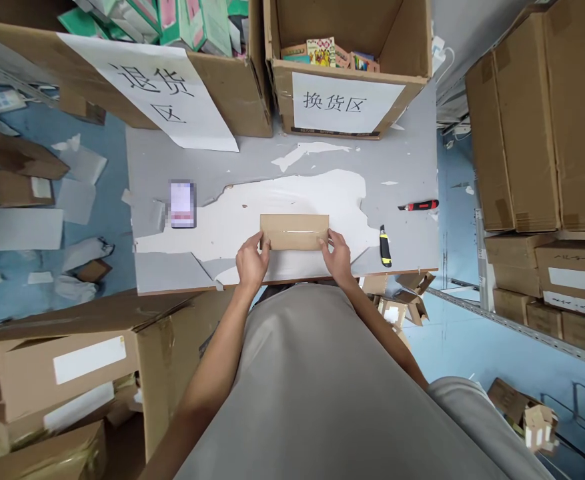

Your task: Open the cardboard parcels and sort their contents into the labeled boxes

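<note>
A small brown cardboard box (pixel 295 233) with a shiny strip of tape along it lies on the worn, white-patched table top (pixel 312 190), near the front edge. My left hand (pixel 253 261) grips its left end between thumb and fingers. At the opposite end, my right hand (pixel 337 257) holds the box the same way. To the right rest two box cutters: a black and yellow one (pixel 385 247) nearer me and a red and black one (pixel 419 205) farther off. A phone (pixel 183 204) with a lit, blurred screen lies on the left.
Two large open cartons stand at the back: the left carton (pixel 222 90) holds green and pink packs, the right carton (pixel 285 100) colourful small boxes. Both bear paper signs. An open carton of parcels (pixel 172 360) stands lower left. Stacked cartons (pixel 527 127) line the right; scraps litter the blue floor.
</note>
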### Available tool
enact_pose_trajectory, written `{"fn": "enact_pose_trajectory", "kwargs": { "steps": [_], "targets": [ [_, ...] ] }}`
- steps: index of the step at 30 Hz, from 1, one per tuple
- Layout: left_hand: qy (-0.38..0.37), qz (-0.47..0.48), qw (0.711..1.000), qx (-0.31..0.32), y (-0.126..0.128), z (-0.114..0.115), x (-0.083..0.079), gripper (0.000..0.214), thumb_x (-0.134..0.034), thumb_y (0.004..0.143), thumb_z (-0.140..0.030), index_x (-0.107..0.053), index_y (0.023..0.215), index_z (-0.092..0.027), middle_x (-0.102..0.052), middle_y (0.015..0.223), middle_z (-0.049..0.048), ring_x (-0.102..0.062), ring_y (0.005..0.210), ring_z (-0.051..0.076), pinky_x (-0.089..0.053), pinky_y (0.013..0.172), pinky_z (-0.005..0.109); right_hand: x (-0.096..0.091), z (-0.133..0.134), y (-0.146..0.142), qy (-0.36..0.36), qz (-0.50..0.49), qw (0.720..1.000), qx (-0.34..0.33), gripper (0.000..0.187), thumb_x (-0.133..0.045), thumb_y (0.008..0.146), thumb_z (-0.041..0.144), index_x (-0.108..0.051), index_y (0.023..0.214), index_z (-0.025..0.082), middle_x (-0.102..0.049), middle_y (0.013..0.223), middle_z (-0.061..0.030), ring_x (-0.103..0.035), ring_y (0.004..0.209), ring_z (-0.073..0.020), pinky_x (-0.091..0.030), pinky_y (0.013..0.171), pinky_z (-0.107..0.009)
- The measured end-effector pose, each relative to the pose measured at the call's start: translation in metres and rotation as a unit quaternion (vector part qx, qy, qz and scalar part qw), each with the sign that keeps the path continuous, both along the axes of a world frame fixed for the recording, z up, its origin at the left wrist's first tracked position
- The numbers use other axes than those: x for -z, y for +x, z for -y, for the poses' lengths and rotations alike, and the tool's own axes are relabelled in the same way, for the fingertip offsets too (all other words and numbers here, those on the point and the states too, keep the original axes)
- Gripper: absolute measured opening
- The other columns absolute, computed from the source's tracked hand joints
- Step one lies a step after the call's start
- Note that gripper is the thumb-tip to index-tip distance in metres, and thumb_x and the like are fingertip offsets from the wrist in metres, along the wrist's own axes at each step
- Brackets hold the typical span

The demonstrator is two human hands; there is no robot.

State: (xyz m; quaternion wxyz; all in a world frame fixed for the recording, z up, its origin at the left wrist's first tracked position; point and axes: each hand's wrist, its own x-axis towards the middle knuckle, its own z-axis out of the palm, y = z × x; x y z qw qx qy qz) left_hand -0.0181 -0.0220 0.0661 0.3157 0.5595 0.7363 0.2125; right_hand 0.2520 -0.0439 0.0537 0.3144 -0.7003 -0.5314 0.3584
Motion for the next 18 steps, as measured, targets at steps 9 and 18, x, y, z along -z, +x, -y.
{"fn": "enact_pose_trajectory", "kwargs": {
  "steps": [9, 18],
  "targets": [
    [-0.031, -0.032, 0.997, -0.070, -0.068, -0.017, 0.031, 0.050, -0.050, 0.106, -0.029, -0.080, 0.141, -0.010, -0.079, 0.145, 0.0225, -0.073, 0.140, 0.037, -0.057, 0.123, 0.052, -0.085, 0.012, -0.090, 0.027, 0.071, 0.948, -0.308, 0.080, -0.067, 0.116, 0.035, -0.033, 0.187, 0.021, -0.023, 0.196, -0.0157, -0.025, 0.183, -0.0358, -0.036, 0.146, -0.057],
    [-0.070, 0.011, 0.991, -0.114, -0.085, -0.030, 0.041, 0.042, -0.052, 0.102, -0.032, -0.084, 0.122, -0.014, -0.086, 0.128, 0.0179, -0.078, 0.130, 0.034, -0.057, 0.121, 0.047, -0.096, -0.009, -0.125, 0.024, 0.070, 0.930, -0.359, 0.083, -0.061, 0.118, 0.039, -0.024, 0.189, 0.014, -0.029, 0.194, -0.0174, -0.028, 0.182, -0.0330, -0.033, 0.149, -0.055]
  ]
}}
